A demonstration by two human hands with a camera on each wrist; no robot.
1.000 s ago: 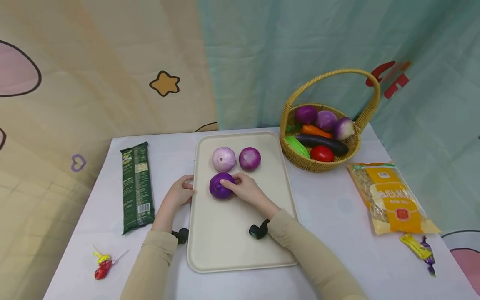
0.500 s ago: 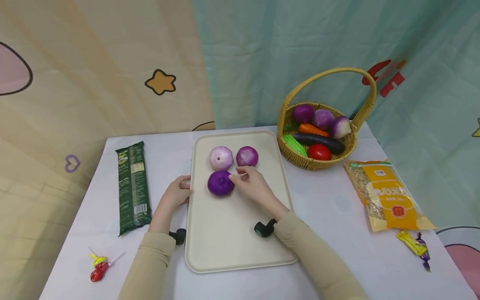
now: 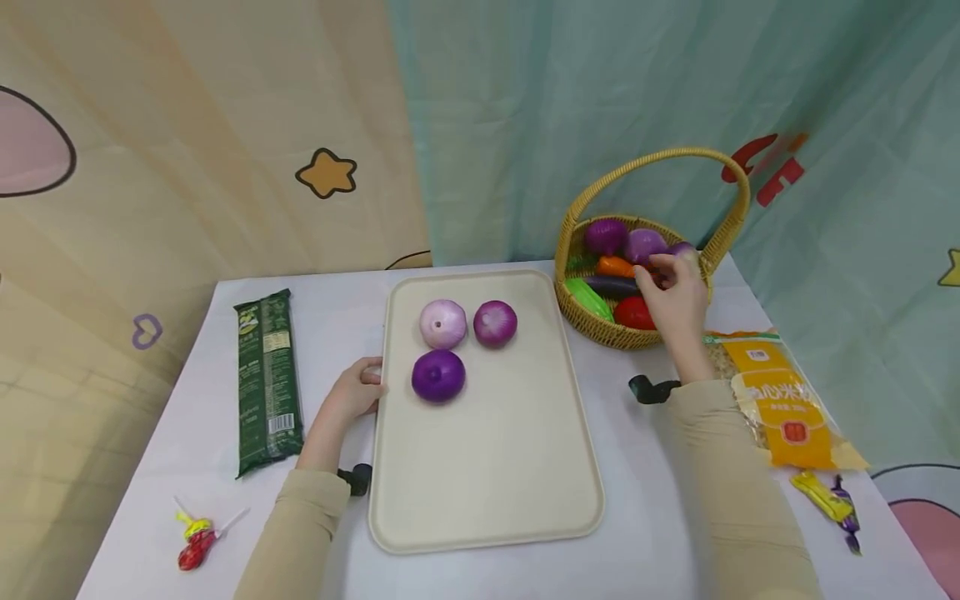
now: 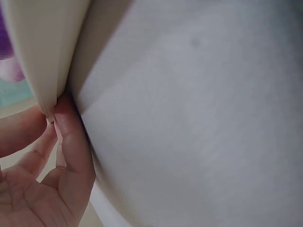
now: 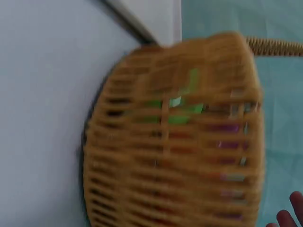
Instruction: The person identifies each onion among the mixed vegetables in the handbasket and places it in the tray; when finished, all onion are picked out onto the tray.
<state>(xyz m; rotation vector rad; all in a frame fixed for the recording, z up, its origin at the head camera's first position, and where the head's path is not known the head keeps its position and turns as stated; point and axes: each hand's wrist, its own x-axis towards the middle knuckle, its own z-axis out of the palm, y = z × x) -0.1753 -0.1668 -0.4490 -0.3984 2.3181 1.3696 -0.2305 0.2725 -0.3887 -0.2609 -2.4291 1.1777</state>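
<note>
My left hand [image 3: 354, 392] pinches the left edge of the cream tray [image 3: 487, 467]; in the left wrist view, thumb and finger meet on the tray's rim [image 4: 49, 56]. On the tray lie a pale onion [image 3: 442, 323], a purple-red onion [image 3: 495, 323] and a dark purple onion [image 3: 438, 375]. My right hand [image 3: 681, 300] is over the front right of the wicker basket [image 3: 600, 331], fingers loosely bent with nothing between them. It partly hides a dark eggplant [image 3: 609, 286] and a tomato [image 3: 633, 312]. Only fingertips [image 5: 297, 203] show in the right wrist view.
The basket also bears purple onions [image 3: 606, 237], a carrot [image 3: 615, 267] and a green vegetable [image 3: 589, 298] under its tall handle [image 3: 660, 158]. A green packet [image 3: 270, 383] and lollipops [image 3: 197, 543] lie left; an orange bag [image 3: 787, 400] and candies [image 3: 828, 496] lie right.
My right hand has let go of the dark purple onion on the tray and moved right and back to the basket. The left hand stays at the tray's edge.
</note>
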